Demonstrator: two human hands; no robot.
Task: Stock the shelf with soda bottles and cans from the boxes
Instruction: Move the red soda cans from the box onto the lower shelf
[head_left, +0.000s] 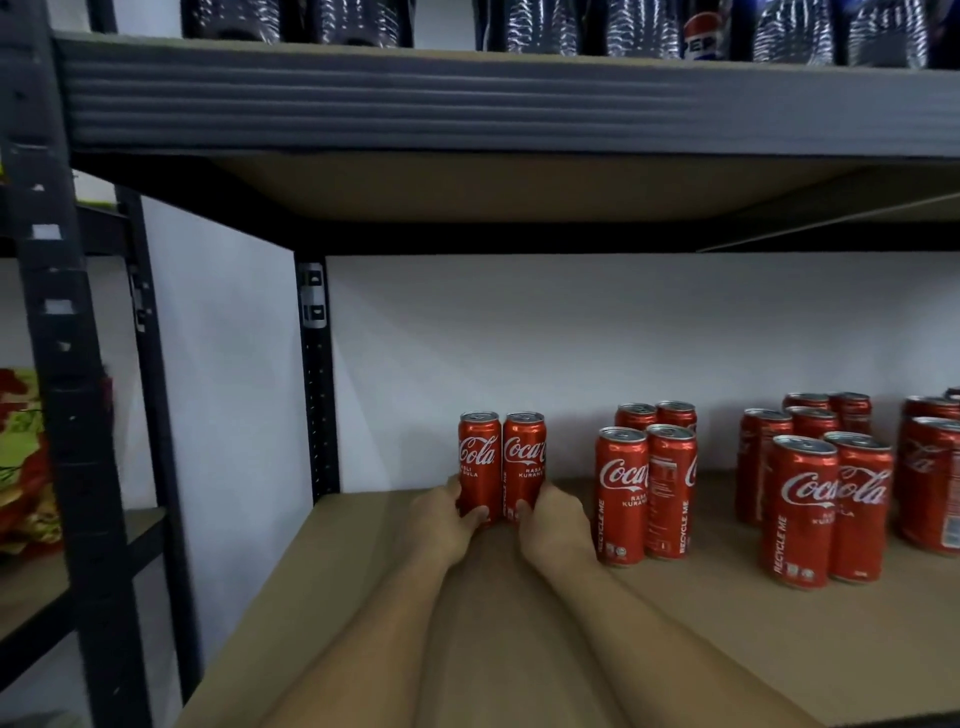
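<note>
On shelf board (343, 597), left hand (447, 517) gripping left can (479, 460), right hand (555, 522) gripping right can (523, 460), forearms outstretched

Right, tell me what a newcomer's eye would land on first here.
Both hands reach deep onto the brown shelf board: the left hand grips the left can and the right hand grips the right can, two upright red Coca-Cola cans side by side. More red cans stand grouped to their right, and Pepsi bottles line the shelf above.
</note>
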